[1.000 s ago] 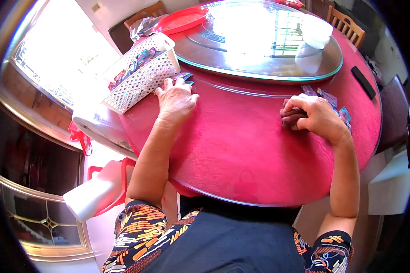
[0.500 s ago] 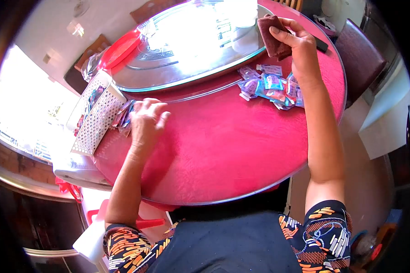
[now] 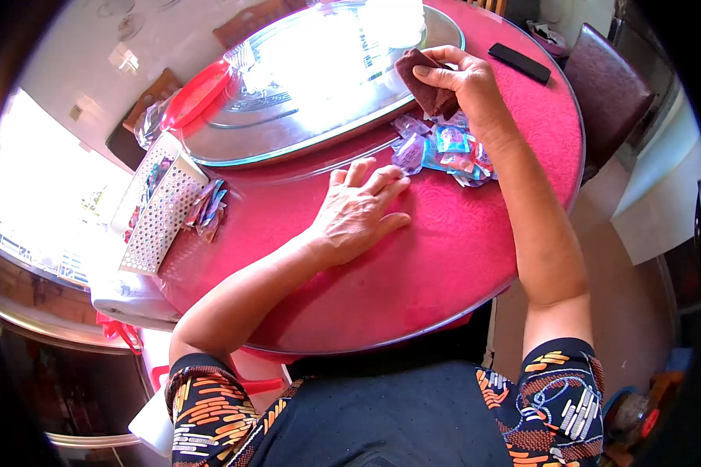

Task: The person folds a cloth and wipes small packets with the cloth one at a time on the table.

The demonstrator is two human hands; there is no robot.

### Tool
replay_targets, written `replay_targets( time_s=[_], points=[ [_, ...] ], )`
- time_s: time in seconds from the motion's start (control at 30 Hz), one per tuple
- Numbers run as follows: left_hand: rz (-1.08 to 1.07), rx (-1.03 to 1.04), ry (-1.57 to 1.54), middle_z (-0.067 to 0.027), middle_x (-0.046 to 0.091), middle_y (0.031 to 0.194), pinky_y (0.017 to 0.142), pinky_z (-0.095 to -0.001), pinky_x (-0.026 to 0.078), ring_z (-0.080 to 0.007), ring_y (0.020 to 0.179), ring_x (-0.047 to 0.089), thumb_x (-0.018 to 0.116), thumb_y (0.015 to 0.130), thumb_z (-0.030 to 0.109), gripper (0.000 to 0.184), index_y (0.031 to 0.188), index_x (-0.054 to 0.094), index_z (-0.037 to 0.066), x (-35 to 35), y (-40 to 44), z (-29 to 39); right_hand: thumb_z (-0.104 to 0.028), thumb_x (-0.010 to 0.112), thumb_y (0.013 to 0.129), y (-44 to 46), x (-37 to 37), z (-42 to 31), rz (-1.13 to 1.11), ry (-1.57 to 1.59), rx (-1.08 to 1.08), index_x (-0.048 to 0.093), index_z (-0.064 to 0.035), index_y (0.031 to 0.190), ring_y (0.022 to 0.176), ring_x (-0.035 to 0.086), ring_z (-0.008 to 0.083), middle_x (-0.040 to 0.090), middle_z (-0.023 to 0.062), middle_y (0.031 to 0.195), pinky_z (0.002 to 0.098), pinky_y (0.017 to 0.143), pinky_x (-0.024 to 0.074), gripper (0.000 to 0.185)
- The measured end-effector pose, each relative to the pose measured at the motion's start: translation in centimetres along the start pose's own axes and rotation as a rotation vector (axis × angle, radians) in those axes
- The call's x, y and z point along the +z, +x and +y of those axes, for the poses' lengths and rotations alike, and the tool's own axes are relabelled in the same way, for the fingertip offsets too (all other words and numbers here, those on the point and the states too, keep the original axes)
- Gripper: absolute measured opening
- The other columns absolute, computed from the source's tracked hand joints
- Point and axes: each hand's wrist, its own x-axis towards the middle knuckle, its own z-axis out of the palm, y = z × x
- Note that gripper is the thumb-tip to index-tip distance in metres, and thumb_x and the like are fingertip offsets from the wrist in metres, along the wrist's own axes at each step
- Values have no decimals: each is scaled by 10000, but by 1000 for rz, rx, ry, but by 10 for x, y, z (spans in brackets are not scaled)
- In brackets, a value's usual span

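My right hand (image 3: 467,84) pinches a folded brown cloth (image 3: 428,84) above the far right part of the red table (image 3: 304,303). Just below the cloth lies a pile of small purple, blue and red packets (image 3: 453,148). With its fingers spread, my left hand (image 3: 358,206) is over the middle of the table, left of that pile, and holds nothing. More packets (image 3: 207,207) lie at the left, against a white perforated basket (image 3: 160,222) that has colourful packets inside.
A glass turntable (image 3: 280,128) with glare fills the back, a red tray (image 3: 197,95) at its left edge. At the back right lies a black object (image 3: 519,62). Chairs surround the table, one dark (image 3: 609,93) at the right.
My left hand has moved right, away from the basket, to the table's middle. My right hand lifted the brown cloth off the table, and it has since come slightly lower and left.
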Motion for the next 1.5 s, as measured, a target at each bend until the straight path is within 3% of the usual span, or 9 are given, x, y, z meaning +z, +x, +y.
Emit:
replay_targets(
  time_s=[0.27, 0.37, 0.53, 0.63, 0.7, 0.97, 1.13, 1.27, 1.5],
  points=[
    [206, 78, -211, -60, 713, 1190, 1075, -510, 486, -339, 1280, 603, 875, 872, 198, 317, 1163, 768, 127, -24, -85, -24, -154, 893, 861, -10, 19, 7, -307, -118, 33, 772, -58, 1175, 727, 722, 112, 788, 80, 935, 251, 610, 581, 350],
    [320, -21, -291, -57, 743, 1002, 1018, -476, 534, -334, 1162, 661, 867, 853, 75, 234, 1062, 770, 112, -28, -103, -28, -107, 865, 855, -24, 35, 11, -480, -137, 30, 768, -93, 1164, 871, 718, 114, 786, 70, 990, 264, 782, 596, 324],
    [387, -119, -213, -77, 709, 1045, 1008, -479, 513, -330, 1169, 627, 862, 868, 125, 184, 998, 733, 110, -14, -110, -39, 0, 827, 824, -54, 70, 3, -691, -253, -230, 760, -72, 1132, 1026, 754, 147, 804, 50, 1114, 313, 992, 601, 323],
    [376, -136, -215, -81, 680, 1059, 990, -480, 498, -331, 1147, 609, 859, 872, 153, 190, 999, 725, 106, -15, -108, -38, -10, 874, 816, -73, 90, 3, -803, -294, -342, 757, -39, 1135, 1009, 759, 188, 737, 70, 1044, 355, 952, 642, 341],
    [372, -155, -236, -82, 663, 1071, 981, -477, 491, -330, 1134, 595, 856, 866, 148, 185, 992, 726, 110, -17, -108, -37, -155, 860, 780, -78, 94, 1, -846, -577, -518, 789, -173, 1118, 932, 730, 332, 726, 100, 969, 448, 836, 588, 346],
    [360, -209, -264, -73, 650, 1108, 984, -494, 465, -326, 1156, 577, 863, 816, 117, 216, 991, 737, 126, -16, -107, -34, -26, 812, 732, -77, 85, -19, -868, -747, -434, 792, -94, 1052, 875, 718, 325, 706, 102, 913, 420, 806, 569, 327],
    [403, -204, -272, -55, 641, 1090, 904, -488, 460, -319, 1151, 572, 835, 820, 127, 178, 965, 732, 134, -12, -106, -36, -194, 841, 828, -86, 105, -5, -812, -763, -541, 789, -192, 1120, 962, 716, 300, 707, 77, 945, 455, 853, 565, 297],
    [336, -212, -288, -91, 661, 1128, 1020, -499, 471, -333, 1177, 588, 862, 796, 74, 283, 1045, 735, 115, -18, -107, -33, -175, 822, 851, -69, 92, 0, -717, -927, -392, 793, -193, 1106, 945, 724, 320, 738, 83, 991, 461, 817, 584, 257],
    [372, -225, -294, -68, 653, 1099, 1026, -494, 473, -323, 1165, 582, 868, 820, 86, 254, 1043, 755, 132, -16, -107, -33, -31, 821, 776, -79, 102, 11, -837, -587, -476, 784, -138, 1170, 940, 689, 321, 693, 83, 982, 433, 859, 572, 410]
  ],
)
